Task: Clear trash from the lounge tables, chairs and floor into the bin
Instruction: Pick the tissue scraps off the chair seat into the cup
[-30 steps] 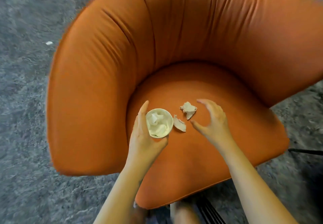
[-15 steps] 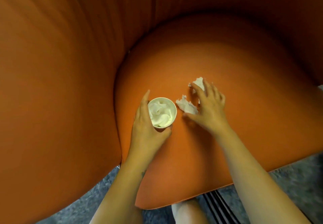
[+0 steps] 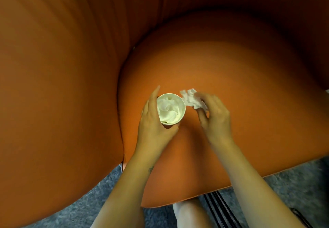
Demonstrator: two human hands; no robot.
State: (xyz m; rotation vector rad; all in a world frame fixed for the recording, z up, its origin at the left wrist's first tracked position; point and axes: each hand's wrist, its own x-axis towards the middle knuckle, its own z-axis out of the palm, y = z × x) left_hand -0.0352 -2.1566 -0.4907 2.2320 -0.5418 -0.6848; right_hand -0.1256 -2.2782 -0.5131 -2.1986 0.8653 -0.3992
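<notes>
Gripping a white paper cup [image 3: 171, 109] just left of the frame's center, the left hand [image 3: 154, 121] curls its fingers and thumb round the wall; crumpled tissue fills the cup. Just right of it, the right hand [image 3: 214, 116] pinches a wad of crumpled white paper [image 3: 191, 98] touching the cup's rim. Both hover over the orange chair [image 3: 231, 71] seat. Grey carpet [image 3: 89, 208] shows along the bottom edge.

Free seat cushion [image 3: 231, 71] beyond the fingers [image 3: 154, 96].
Padded chair wall [image 3: 62, 76] close left of the fingers; cup [image 3: 170, 109] and tissue [image 3: 191, 99] between them.
</notes>
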